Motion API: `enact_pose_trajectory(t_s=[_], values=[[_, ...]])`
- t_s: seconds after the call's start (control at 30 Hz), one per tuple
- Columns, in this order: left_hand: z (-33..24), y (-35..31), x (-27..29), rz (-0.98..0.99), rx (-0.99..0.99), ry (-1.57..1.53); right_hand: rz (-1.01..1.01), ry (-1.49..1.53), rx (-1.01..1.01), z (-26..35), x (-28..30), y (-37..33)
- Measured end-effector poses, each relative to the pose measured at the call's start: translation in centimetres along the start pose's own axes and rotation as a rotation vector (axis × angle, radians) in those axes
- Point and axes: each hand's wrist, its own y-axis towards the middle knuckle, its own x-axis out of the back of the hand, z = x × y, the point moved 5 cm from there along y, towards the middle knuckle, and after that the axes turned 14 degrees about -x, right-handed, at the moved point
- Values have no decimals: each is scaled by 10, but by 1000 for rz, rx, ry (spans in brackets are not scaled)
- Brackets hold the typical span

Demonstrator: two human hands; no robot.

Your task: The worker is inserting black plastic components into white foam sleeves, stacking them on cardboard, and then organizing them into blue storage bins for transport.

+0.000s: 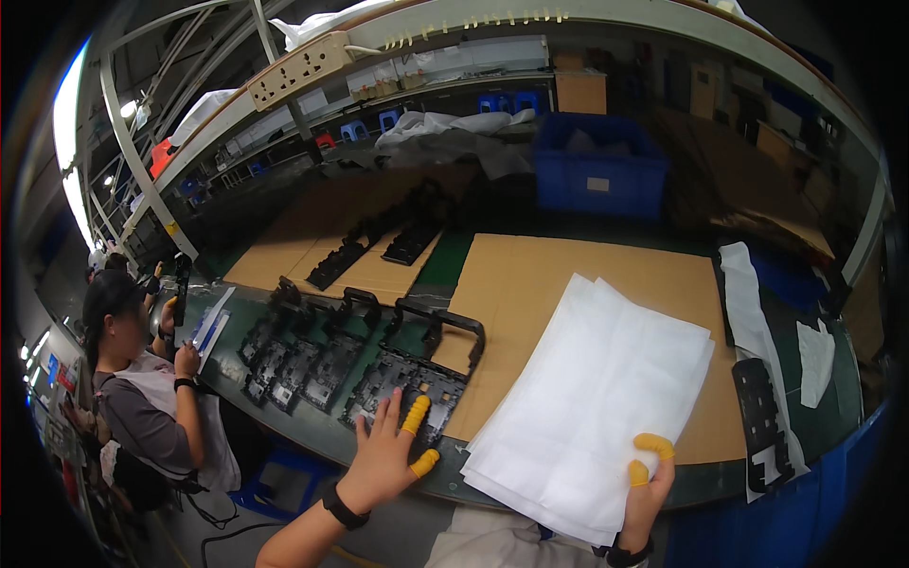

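My left hand [381,458] reaches over the near edge of a black moulded plastic frame [393,377], its fingers spread. Yellow finger cots cover its thumb and forefinger. The fingertips lie over the frame's lower part; whether they touch it I cannot tell. My right hand [648,485], also with yellow finger cots, pinches the near right part of a stack of white sheets [592,388]. The sheets lie slanted over a flat cardboard sheet [502,275] and reach past the table's front edge. Several similar black frames [308,364] stand in a row left of my left hand.
More black parts [398,232] lie on cardboard farther back. A blue bin [601,170] stands behind the cardboard. At the right, a black part [757,407] rests on a white strip [748,293]. A co-worker [142,369] holds things at the table's left end.
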Motion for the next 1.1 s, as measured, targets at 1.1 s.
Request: enact_pose_trajectory(t_s=[1.1], values=[[-305,297,38,-52,-774,-129,77,-239,47,-4,4,2]])
